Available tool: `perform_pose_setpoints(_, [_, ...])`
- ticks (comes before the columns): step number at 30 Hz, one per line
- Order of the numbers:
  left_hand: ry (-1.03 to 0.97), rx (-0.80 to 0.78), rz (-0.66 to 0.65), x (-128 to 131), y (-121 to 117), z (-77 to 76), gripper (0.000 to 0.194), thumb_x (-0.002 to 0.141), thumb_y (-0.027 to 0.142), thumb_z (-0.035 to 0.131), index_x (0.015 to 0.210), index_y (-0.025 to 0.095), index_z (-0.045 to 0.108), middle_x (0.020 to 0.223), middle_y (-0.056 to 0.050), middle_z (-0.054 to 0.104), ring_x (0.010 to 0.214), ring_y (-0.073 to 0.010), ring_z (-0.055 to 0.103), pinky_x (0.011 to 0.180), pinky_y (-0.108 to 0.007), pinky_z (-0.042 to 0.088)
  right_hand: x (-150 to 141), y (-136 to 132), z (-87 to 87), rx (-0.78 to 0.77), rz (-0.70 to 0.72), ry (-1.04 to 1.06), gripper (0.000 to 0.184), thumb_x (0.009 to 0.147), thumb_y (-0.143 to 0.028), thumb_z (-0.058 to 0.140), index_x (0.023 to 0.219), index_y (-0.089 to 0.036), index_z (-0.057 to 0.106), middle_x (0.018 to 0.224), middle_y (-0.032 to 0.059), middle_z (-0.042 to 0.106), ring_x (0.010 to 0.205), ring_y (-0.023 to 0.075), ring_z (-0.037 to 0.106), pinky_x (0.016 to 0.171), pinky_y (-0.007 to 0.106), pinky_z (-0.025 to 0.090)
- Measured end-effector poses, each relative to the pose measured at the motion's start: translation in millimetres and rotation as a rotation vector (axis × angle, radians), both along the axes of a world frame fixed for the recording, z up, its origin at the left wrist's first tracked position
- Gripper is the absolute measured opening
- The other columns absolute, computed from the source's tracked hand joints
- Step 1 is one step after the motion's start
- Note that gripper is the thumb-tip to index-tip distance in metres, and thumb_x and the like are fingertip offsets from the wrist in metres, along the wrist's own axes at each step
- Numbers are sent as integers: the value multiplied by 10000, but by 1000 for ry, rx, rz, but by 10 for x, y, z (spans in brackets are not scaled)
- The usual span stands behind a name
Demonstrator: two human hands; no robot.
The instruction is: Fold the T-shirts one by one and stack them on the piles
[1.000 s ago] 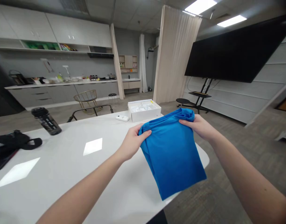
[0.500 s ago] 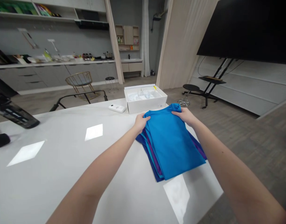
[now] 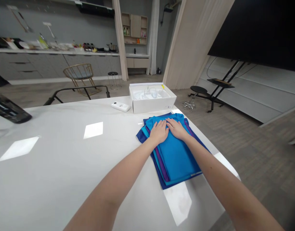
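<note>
A folded bright blue shirt (image 3: 179, 157) lies on top of a stack of folded garments near the table's right edge. Purple fabric (image 3: 163, 165) and dark blue fabric (image 3: 158, 170) stick out from under it along the left side. Flat on the upper part of the blue shirt rests my left hand (image 3: 159, 131), fingers stretched out. Beside it my right hand (image 3: 176, 128) also lies flat on the cloth, its fingers close to the left hand's. Neither hand grips anything. Much of the lower garments is hidden under the top one.
Beyond the stack stands an open white box (image 3: 152, 104) with clear plastic inside. A white handheld device (image 3: 120, 106) lies to its left. At the far left is a dark bottle (image 3: 11, 110) on the white table (image 3: 89, 173). A black stool (image 3: 198, 89) stands on the floor at right.
Both hands have let go of the shirt's upper corners and come together flat on top of it. The shirt now lies lower on the stack. The view has shifted slightly.
</note>
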State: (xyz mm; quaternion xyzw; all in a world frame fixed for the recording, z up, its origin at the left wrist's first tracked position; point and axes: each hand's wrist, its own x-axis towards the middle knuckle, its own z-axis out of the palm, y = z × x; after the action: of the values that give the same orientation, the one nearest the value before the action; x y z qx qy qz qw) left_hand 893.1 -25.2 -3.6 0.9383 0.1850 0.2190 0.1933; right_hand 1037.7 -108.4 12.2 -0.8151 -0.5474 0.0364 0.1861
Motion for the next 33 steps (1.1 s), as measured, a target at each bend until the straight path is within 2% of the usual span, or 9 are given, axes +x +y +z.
perform_pose_setpoints(3, [117, -23, 139, -46, -101, -40, 647, 1016, 481, 294, 1535, 104, 379, 1611, -149, 340, 1518, -284, 250, 1254, -479, 165, 106, -73, -48, -155, -113, 43, 572, 1036, -524, 269, 1563, -313, 342, 1658, 25, 238, 1534, 299, 177, 1198, 647, 118])
perform_pose_setpoints(6, [99, 56, 199, -229, -339, 43, 712, 1008, 562, 269, 1559, 116, 336, 1646, -134, 260, 1533, -287, 199, 1259, -505, 127, 106, -231, 24, -162, -199, 53, 637, 1028, -551, 262, 1592, -257, 278, 1670, 60, 176, 1538, 323, 146, 1193, 655, 143])
perform_pose_setpoints(10, [2, 203, 60, -602, -854, 77, 696, 1015, 546, 273, 1579, 139, 288, 1665, -92, 215, 1547, -249, 148, 1269, -491, 107, -275, -646, 67, 10, -152, -2, 626, 1036, -528, 227, 1590, -243, 286, 1669, 61, 186, 1543, 283, 135, 1216, 589, 182])
perform_pose_setpoints(16, [83, 90, -77, -1188, -1468, -123, 655, 1034, 503, 240, 1570, 133, 307, 1653, -116, 246, 1534, -282, 193, 1252, -515, 178, -871, -1574, -328, -69, -75, -165, 588, 1039, -512, 211, 1585, -306, 286, 1662, 45, 218, 1527, 294, 204, 1180, 615, 261])
perform_pose_setpoints(21, [143, -47, -321, -1805, -1726, -68, 669, 1029, 550, 243, 1511, 119, 417, 1596, -128, 379, 1487, -339, 302, 1207, -532, 276, -1054, -2066, -515, -3, -165, -306, 600, 1015, -461, 226, 1519, -205, 426, 1555, 136, 439, 1429, 337, 416, 1088, 618, 395])
perform_pose_setpoints(23, [108, -70, -357, -2122, -1729, -10, 628, 1028, 543, 287, 1442, 122, 502, 1540, -139, 464, 1418, -312, 427, 1182, -491, 332, -1227, -2037, -444, 101, -180, -333, 586, 990, -460, 260, 1400, -164, 558, 1443, 180, 557, 1312, 373, 541, 1024, 617, 451])
perform_pose_setpoints(26, [17, -54, -278, -2725, -1560, 103, 442, 1026, 417, 383, 1313, 166, 608, 1391, -108, 617, 1252, -236, 594, 1140, -413, 393, -1767, -1672, -234, 254, -34, -226, 502, 938, -501, 399, 1217, -177, 660, 1244, 176, 683, 1165, 364, 635, 972, 522, 509])
perform_pose_setpoints(29, [-18, -65, -49, -3531, -1231, 242, 323, 997, 312, 448, 1210, 198, 662, 1185, -65, 720, 1094, -206, 670, 1036, -359, 479, -2679, -1057, -18, 206, 159, 150, 402, 887, -545, 535, 1081, -231, 693, 1064, 113, 745, 922, 294, 707, 813, 402, 569])
perform_pose_setpoints(33, [-88, -110, 373, -4873, -759, 310, 260, 959, 242, 504, 1149, 202, 677, 1126, -58, 720, 1040, -199, 675, 974, -342, 515, -4173, -251, 106, -3, 544, 569, 335, 925, -509, 521, 956, -228, 703, 935, 63, 752, 833, 234, 692, 775, 340, 536])
